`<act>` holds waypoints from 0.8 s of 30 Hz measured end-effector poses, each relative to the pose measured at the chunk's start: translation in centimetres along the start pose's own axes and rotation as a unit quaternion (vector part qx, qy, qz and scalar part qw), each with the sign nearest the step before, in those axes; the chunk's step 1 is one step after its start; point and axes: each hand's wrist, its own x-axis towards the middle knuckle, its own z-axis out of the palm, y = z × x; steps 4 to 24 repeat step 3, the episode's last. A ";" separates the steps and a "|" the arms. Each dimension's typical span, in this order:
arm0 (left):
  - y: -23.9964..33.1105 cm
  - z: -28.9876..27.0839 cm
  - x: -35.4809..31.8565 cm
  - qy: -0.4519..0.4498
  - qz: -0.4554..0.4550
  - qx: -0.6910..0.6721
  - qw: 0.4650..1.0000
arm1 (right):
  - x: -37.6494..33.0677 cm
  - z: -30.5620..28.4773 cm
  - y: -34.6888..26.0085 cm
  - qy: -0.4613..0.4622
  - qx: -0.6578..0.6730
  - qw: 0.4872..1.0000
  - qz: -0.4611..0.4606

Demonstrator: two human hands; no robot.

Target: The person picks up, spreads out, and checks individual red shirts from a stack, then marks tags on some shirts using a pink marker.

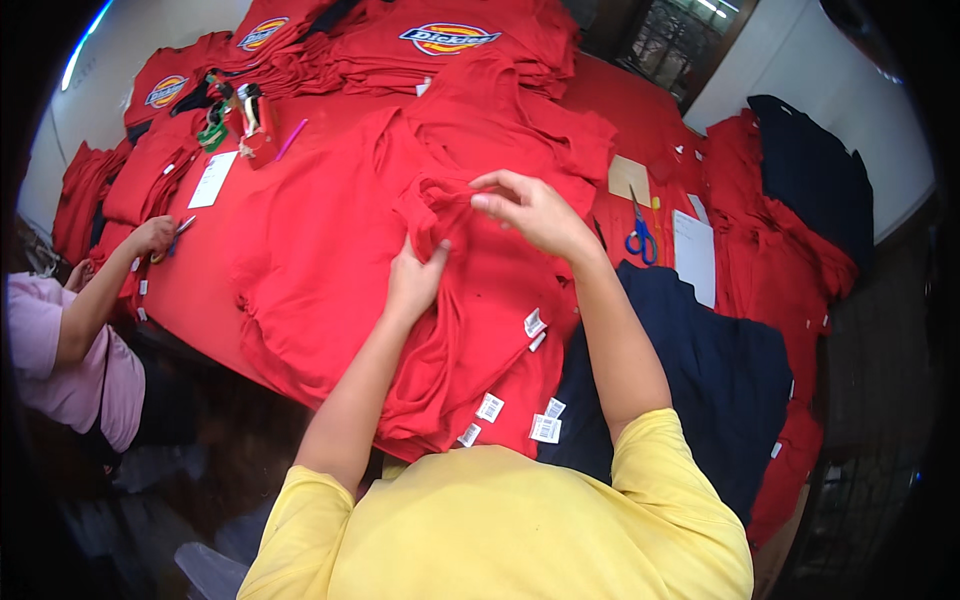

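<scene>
At the far left a co-worker's hand (152, 237) rests on folded red garments at the table edge, with a white paper slip (213, 179) just beyond. In the middle, a red T-shirt (330, 240) lies spread on the stack. The left hand (413, 283) has its fingers closed, pinching a fold of the shirt's cloth near the collar. The right hand (530, 212), just above it, grips the bunched collar between curled fingertips and thumb. Further right lie blue-handled scissors (640, 238) and a navy garment (700, 370).
</scene>
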 end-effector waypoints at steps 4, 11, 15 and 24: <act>0.2 0.8 -1.0 -0.038 0.012 0.038 0.998 | -0.2 2.8 2.0 0.010 -0.026 1.000 0.005; 0.2 0.8 -1.0 -0.038 0.012 0.038 0.998 | -0.2 2.8 2.0 0.010 -0.026 1.000 0.005; 0.2 0.8 -1.0 -0.038 0.012 0.038 0.998 | -0.2 2.8 2.0 0.010 -0.026 1.000 0.005; 0.2 0.8 -1.0 -0.038 0.012 0.038 0.998 | -0.2 2.8 2.0 0.010 -0.026 1.000 0.005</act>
